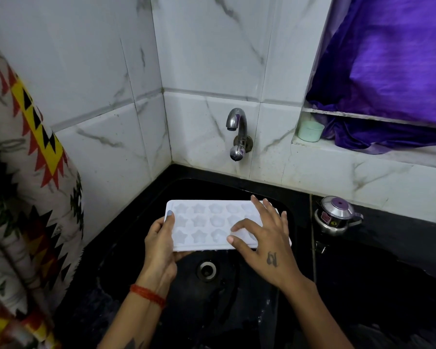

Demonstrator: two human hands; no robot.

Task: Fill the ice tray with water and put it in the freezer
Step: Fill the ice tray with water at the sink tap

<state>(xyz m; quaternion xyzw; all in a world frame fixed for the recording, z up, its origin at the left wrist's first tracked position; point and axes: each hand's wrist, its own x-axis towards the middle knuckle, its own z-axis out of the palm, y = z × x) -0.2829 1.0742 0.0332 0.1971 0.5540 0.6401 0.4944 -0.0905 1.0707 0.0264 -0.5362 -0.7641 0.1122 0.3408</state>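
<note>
A white ice tray [204,224] with star and flower shaped cells is held level over the black sink [237,293]. My left hand [161,245] grips its left end, thumb on top and fingers underneath. My right hand [262,238] lies flat over the tray's right end with fingers spread, covering several cells. Whether the cells hold water I cannot tell. The chrome tap [238,133] sticks out of the tiled wall above and behind the tray; no water runs from it.
The sink drain [207,270] lies below the tray. A small steel kettle with a purple lid [336,215] stands on the black counter to the right. A pale green cup [310,131] and purple cloth [388,71] occupy the window ledge. A patterned curtain [28,197] hangs at left.
</note>
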